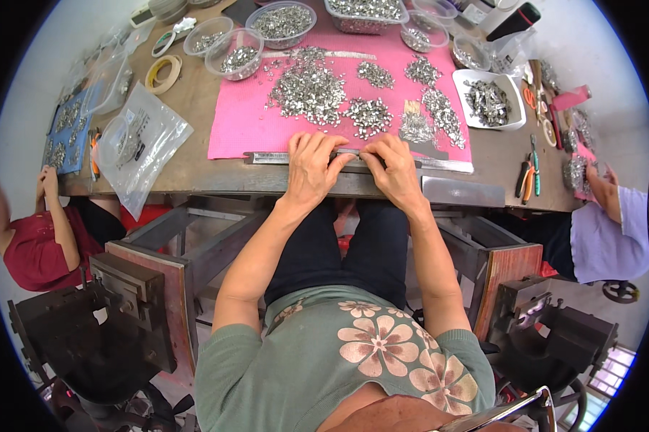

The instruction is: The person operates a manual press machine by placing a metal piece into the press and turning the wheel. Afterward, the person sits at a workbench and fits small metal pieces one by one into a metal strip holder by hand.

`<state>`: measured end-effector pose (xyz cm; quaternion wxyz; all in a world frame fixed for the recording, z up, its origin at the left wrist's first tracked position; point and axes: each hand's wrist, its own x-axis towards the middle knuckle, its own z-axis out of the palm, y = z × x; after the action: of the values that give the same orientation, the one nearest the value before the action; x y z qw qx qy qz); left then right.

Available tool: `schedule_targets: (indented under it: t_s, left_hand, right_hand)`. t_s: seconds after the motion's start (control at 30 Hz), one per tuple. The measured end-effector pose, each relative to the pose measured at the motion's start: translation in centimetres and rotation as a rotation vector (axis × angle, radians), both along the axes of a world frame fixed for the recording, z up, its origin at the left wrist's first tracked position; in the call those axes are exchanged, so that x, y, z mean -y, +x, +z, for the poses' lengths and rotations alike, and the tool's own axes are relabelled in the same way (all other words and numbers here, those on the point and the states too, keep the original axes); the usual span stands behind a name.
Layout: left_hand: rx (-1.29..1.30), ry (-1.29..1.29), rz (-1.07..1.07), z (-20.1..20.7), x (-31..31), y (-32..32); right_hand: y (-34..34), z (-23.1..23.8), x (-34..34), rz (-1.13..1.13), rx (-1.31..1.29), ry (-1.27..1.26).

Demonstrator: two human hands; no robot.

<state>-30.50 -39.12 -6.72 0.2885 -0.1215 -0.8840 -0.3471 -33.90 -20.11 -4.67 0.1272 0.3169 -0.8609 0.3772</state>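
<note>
And here we are at the near edge of the bench: a slim grey strip (347, 151) sits right at the clock's centre, pinched narrowly between thumb and fingers of the left hand (312, 162) at one end and the right hand (393, 169) at the other! Beneath runs a metal bar (267, 158); whether strip and bar are separate, I can't tell. How far along? Early or midway, I'd judge: the big heap of metal pieces (306, 93) at eleven lies loose on the pink mat (231, 119), smaller piles sit sorted apart from twelve to one, and a white tray (501, 124) at two holds plenty. Which are finished, nobody could say from here. Writing? Dark print on the plastic bag (170, 129) at nine, too small to read; no brand stands out. Pliers (531, 173) at three, tape roll (152, 81) at ten, co-workers around half past eight and four!
</note>
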Motion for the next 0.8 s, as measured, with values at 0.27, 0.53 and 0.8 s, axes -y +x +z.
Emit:
schedule_targets:
  t_s: [0.27, 0.53, 0.8]
  left_hand:
    - [0.002, -0.020, 0.028, 0.1, -0.2, -0.1]
    - [0.033, 0.003, 0.011, 0.4, -0.3, 0.0]
    - [0.000, -0.035, -0.087, 0.3, -1.4, 0.2]
  right_hand:
    - [-2.0, 0.1, -0.1, -0.093, -0.021, 0.036]
    - [-3.4, -0.6, 0.1, -0.109, -0.112, 0.114]
    - [-0.1, 0.2, -0.5, -0.029, -0.076, 0.005]
